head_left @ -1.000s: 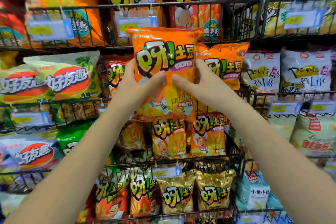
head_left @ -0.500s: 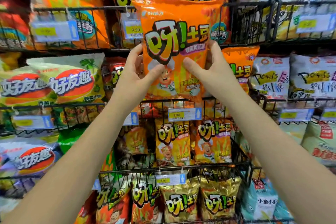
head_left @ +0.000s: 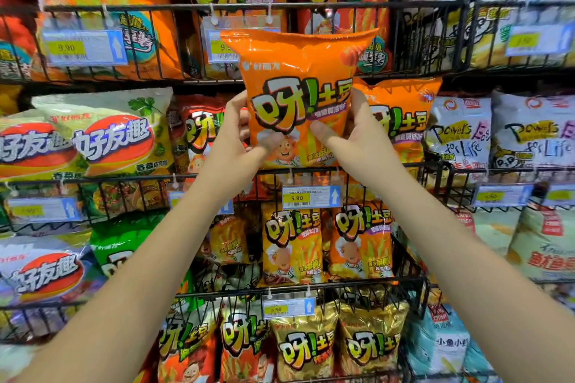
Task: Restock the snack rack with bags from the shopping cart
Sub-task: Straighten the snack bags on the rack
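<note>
Two bare forearms are seen reaching up from the bottom corners of the view. An orange bag (head_left: 300, 81) is gripped between the left hand (head_left: 231, 141) and the right hand (head_left: 353, 137). Each thumb is pressed on the printed front, and the fingers (head_left: 238, 110) are curled round the side edges to the back. The bag is held upright in front of the snack rack (head_left: 342, 5). Its lower edge is at the front rail of the middle basket, and its crimped top overlaps the wire front of the basket above, where an upper price tag (head_left: 222, 47) is partly covered. The big outlined characters 呀!土豆 are printed across the bag, a cartoon chef is shown below them, and a small white logo is set near the upper left corner.

Just below the bag, a blue-edged price tag (head_left: 311, 196) marked 5.90, with a white arrow, is hung on the rail. Just behind the right hand, a matching orange bag (head_left: 404, 121) is stood in the middle basket. The same 呀!土豆 name is carried by the orange packs (head_left: 292, 246) in the basket beneath and by the gold packs (head_left: 306, 348) lower down. To the left, green-and-white bags (head_left: 115, 140) are lettered 好友趣 on red ovals, and a tag (head_left: 84, 48) reading 9.90 is clipped above them. To the right, white bags (head_left: 457, 137) are printed with "Power's" and "for Life".
</note>
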{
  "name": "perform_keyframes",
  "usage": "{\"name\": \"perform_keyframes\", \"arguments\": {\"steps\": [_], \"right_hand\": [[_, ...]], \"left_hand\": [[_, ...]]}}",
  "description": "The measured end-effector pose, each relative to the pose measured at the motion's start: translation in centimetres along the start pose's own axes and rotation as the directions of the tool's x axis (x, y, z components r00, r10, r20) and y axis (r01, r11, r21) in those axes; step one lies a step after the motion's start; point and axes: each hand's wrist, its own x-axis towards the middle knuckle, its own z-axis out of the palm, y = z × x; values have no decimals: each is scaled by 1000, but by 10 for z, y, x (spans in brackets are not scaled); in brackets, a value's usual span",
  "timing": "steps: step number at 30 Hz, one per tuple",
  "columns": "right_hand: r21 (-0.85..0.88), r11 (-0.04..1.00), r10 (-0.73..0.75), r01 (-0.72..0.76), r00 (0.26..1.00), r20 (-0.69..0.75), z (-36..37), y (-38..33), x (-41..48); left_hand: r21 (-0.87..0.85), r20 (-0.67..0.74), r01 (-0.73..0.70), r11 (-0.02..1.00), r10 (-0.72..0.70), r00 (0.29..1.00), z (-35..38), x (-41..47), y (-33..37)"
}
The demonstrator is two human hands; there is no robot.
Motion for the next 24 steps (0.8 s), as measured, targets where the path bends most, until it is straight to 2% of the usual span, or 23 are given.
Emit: {"name": "perform_keyframes", "arguments": {"steps": [6, 10, 14, 20, 24], "right_hand": [[-155, 982, 112, -108, 993, 19, 11, 9, -10], [-297, 951, 115, -87, 990, 81, 13, 11, -12], [-424, 901, 174, -92, 972, 158, 15, 7, -9], [-489, 864, 296, -124, 910, 291, 11, 3, 3], [-524, 841, 343, -139, 884, 317, 9, 3, 12]], "left_hand": [[213, 109, 22, 977, -46, 993, -2, -4, 2], [307, 162, 90, 947, -145, 976, -3, -7, 17], [377, 154, 125, 918, -195, 969, -5, -3, 16], [485, 213, 199, 852, -336, 918, -4, 2, 12], [469, 247, 239, 850, -386, 889, -3, 15, 6]]}}
